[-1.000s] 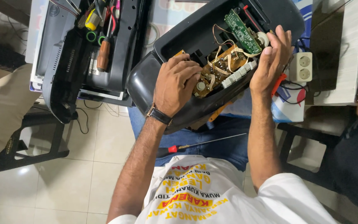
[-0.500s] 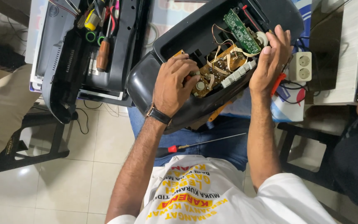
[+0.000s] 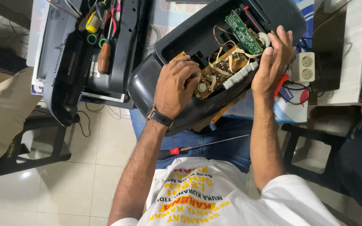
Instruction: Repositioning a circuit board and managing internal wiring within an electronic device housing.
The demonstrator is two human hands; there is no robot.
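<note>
I have an opened black plastic casing [image 3: 156,83] resting tilted across my lap, its inside facing up at me. My left hand [image 3: 177,86] lies palm down inside it, fingers curled together and pressing on the brown circuit board [image 3: 221,69] near its lower left end; whether the fingertips pinch anything I cannot tell. My right hand [image 3: 271,62] cups the casing's right rim, fingers spread slightly and upright, thumb against the edge, clamped on the shell beside a row of pale buttons [image 3: 241,75]. Above the brown board sits a green circuit board [image 3: 241,31], with thin tan wires looping between the two.

On my jeans, just below the casing, lies a slim screwdriver with a red handle [image 3: 174,150], its shaft pointing right. To my left, a second opened dark housing [image 3: 63,79] holds loose tools, among them a wooden-handled screwdriver [image 3: 104,58]. To my right, a white power strip [image 3: 303,67] lies at the edge of a pale table [image 3: 348,54].
</note>
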